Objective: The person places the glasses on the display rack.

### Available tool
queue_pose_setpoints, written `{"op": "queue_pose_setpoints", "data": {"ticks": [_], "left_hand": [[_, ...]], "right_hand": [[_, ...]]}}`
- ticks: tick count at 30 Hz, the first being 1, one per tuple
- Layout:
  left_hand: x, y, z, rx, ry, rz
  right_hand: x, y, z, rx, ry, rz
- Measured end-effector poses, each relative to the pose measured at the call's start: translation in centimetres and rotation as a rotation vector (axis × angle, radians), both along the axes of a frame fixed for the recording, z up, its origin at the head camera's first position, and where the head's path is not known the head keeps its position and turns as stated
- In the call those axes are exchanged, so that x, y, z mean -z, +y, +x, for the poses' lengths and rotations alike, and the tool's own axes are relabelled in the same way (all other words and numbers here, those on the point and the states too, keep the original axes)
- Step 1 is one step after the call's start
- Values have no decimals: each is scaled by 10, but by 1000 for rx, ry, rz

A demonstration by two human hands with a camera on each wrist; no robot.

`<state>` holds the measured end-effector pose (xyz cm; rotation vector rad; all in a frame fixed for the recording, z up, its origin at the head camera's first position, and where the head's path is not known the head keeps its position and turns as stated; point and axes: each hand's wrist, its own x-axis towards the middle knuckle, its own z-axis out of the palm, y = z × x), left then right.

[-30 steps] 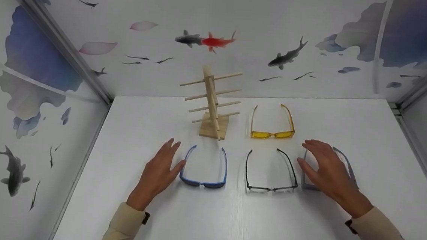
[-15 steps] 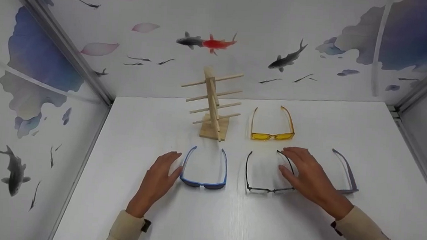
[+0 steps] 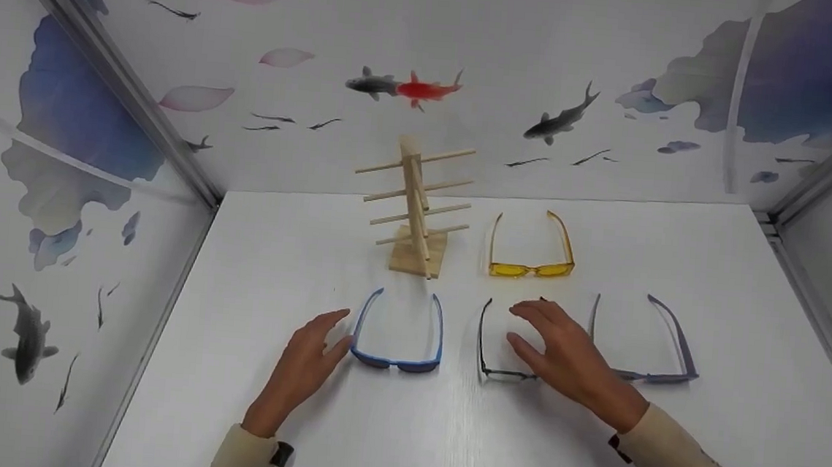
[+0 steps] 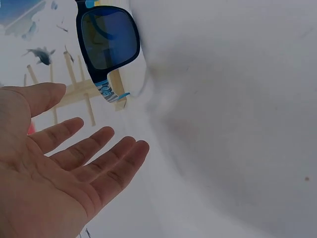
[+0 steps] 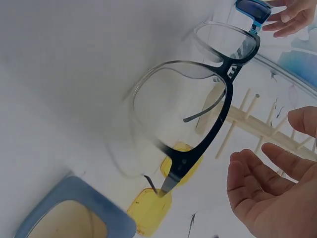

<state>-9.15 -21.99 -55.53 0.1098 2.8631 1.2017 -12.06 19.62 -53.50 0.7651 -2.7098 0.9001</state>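
Observation:
My left hand (image 3: 308,358) hovers just left of the blue sunglasses (image 3: 396,365), fingers extended and thumb close to their left hinge; it holds nothing. In the left wrist view, a dark lens of the sunglasses (image 4: 110,38) appears beyond the spread fingers. Over the right half of the black-framed clear glasses (image 3: 508,375) is my right hand (image 3: 565,354), loosely bent and not gripping them. It hides their right temple and lens in the head view. The right wrist view shows the clear glasses (image 5: 225,111) unfolded, with the right hand (image 5: 272,193) beside them.
A wooden display stand (image 3: 418,197) with several pegs rises at the back of the white table (image 3: 401,445). Yellow glasses (image 3: 551,271) lie to its right. Grey-blue glasses (image 3: 683,344) lie farthest right, temples pointing back. Printed wall panels (image 3: 314,21) enclose the table.
My right hand has moved left, from above the grey-blue glasses to above the black-framed clear ones. The left hand has drawn back slightly beside the blue sunglasses. All the glasses stay put.

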Motion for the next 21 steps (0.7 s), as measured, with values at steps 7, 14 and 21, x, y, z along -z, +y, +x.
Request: {"op": "queue_pose_setpoints", "data": {"ticks": [7,14,21], "left_hand": [[5,0,2,5,-22,91],[12,-3,5,6,-3,133],[16,-3,4,-17,3,127]], "right_hand": [[2,-19,2,-31,-54,-44],[4,-34,7,-70,-140,-70],[5,-53,11,-123,-241,-140]]}}
